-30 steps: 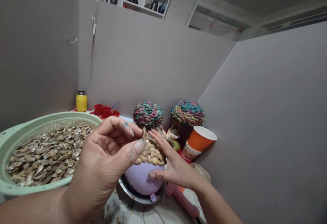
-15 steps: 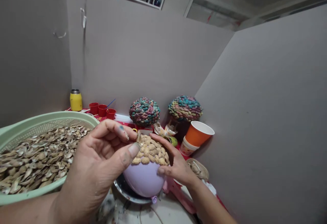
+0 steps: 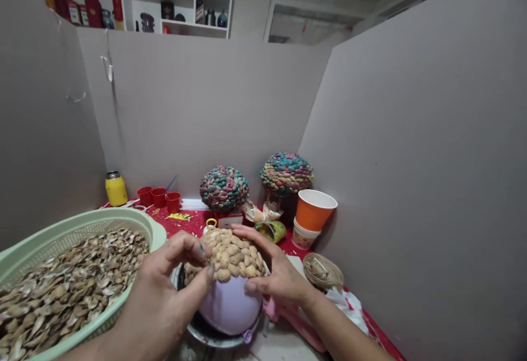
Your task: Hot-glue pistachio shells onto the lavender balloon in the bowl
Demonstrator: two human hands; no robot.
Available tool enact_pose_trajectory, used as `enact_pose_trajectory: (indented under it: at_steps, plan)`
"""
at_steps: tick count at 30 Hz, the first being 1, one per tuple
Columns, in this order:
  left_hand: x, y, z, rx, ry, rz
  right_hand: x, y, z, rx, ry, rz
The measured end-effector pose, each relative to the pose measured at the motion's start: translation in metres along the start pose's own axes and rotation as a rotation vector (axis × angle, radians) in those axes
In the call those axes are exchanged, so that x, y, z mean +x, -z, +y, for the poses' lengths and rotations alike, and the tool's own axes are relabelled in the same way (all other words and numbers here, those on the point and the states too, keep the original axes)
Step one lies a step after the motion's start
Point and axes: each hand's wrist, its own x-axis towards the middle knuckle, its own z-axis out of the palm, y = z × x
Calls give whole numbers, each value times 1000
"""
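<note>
A purple balloon (image 3: 230,306), its upper part covered with peanut shells (image 3: 235,254), rests in a dark metal bowl (image 3: 208,340). Its knot faces me at the lower right. My right hand (image 3: 276,273) grips the balloon from the right, fingers over the shells and thumb on the bare purple side. At the shell layer's left edge, my left hand (image 3: 171,287) has its thumb and forefinger close together in a pinch around a peanut shell, mostly hidden by the fingertips. To the left stands a green colander (image 3: 158,235) full of loose half shells.
Two colourful shell-covered domes (image 3: 224,188) stand at the back by the grey partition (image 3: 197,97). Orange and white paper cups (image 3: 315,212), a twine coil (image 3: 323,271) and a pink tool (image 3: 302,328) lie right. Red cups (image 3: 158,197) and a yellow flask (image 3: 116,190) stand back left.
The view has shifted, showing more of the shelf and red tabletop. My left fingertips have come down against the shells from above the layer's left side. My right hand keeps its hold on the balloon.
</note>
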Motion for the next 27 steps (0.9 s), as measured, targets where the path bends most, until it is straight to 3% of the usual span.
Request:
enact_pose_trajectory:
  at_steps: [6,13,18,24,27]
  plan:
    - [1,-2,-6,169,-102,7,1,3,-1,5,24,14]
    - [0,0,-11,142,-123,119,0,11,-5,0,86,-3]
    - [-1,5,-8,64,-105,155,-7,11,-18,-102,153,43]
    - [-8,13,4,-45,-107,191,-17,5,-27,-315,370,114]
    - [-10,15,7,-45,-124,184,-20,2,-26,-413,413,141]
